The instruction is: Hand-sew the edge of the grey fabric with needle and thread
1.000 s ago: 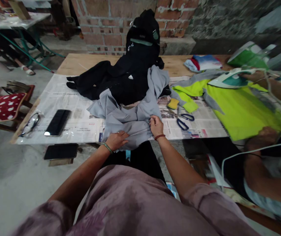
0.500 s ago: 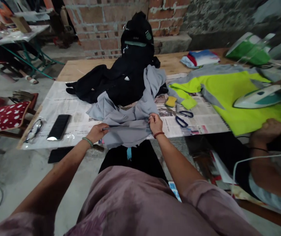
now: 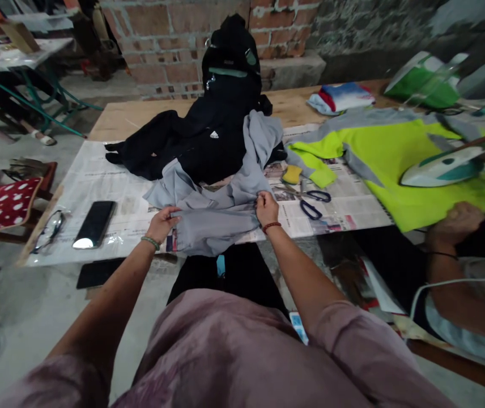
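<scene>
A thin grey cloth garment (image 3: 215,226) lies crumpled over the front of the table, its near part stretched between my hands and hanging slightly past the edge. My left hand (image 3: 162,224) pinches its left side between thumb and fingers. On the opposite side my right hand (image 3: 267,209) is closed on the same cloth. Further grey folds run up toward the back, over a black jacket (image 3: 191,139) with a small white logo. Dark-handled scissors (image 3: 314,203) lie on newspaper to the right of my right hand, with a yellow sponge (image 3: 292,174) just behind them.
A co-worker at right holds an iron (image 3: 442,164) on a neon-yellow and grey garment (image 3: 387,153). Left of me lie a phone (image 3: 94,224) and glasses (image 3: 49,231). A black backpack (image 3: 232,62) stands behind, and folded cloth (image 3: 342,97) lies at the back right.
The near flap of grey cloth has shifted between my hands and now lies smoother over the edge. My left hand has turned slightly upward. The view has swung a little.
</scene>
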Demonstrator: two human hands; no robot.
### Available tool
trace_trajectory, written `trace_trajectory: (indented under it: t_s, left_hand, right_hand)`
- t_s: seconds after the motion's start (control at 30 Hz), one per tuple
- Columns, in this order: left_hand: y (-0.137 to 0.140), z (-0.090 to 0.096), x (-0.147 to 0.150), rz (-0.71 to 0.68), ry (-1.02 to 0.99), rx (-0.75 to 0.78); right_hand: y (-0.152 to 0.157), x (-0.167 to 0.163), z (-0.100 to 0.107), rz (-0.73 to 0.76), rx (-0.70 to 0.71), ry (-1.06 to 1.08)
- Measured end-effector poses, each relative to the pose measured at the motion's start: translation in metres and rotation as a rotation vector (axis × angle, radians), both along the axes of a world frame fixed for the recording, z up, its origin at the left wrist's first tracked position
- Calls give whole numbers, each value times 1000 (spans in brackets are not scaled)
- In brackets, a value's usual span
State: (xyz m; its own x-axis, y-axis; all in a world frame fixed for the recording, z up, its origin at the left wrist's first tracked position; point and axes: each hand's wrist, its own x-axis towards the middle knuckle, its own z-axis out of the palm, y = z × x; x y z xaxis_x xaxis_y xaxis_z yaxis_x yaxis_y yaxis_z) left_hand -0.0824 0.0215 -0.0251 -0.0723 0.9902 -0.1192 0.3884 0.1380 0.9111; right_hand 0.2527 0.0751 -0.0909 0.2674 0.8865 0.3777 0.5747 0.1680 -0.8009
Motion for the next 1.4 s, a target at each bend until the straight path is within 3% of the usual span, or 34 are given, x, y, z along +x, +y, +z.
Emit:
trace_trajectory:
  t_s: [0.07,0.13,0.2,0.37,0.47,0.57,0.77,0.87,0.97,1.13,1.4]
  left_hand:
    - [1,-7,1,63,-31,21]
    - [10,-1,7,87,68,93]
    - [28,18,17,46,237,236]
    - [75,81,46,-96,400,379]
    - [82,96,52,-182,474,387]
    - [70,87,40,-177,471,392]
    - [1,36,-2,-232,333,284]
    - [-35,11,-9,-275,354,207]
    - [-53,-3,-8,-258,347,154]
    - [-50,-5,-4,-182,317,54]
    - [-41,6,-2,-253,357,30]
  right_hand:
    - [0,0,-1,7,12,-19]
    - [-1,1,-2,6,16,-27]
    - [-1,1,-3,-4,10,-20]
    - [-1,2,-4,-34,-14,27]
    - [-1,2,-4,-39,-13,39]
    - [-1,1,-3,-46,-14,41]
    - [-2,1,-2,-11,-19,34]
    - [-2,1,-3,-5,-3,34]
    - [-1,1,-4,-9,11,17]
    - [-2,2,-3,-5,9,-8]
    - [-2,1,-1,0,9,-15]
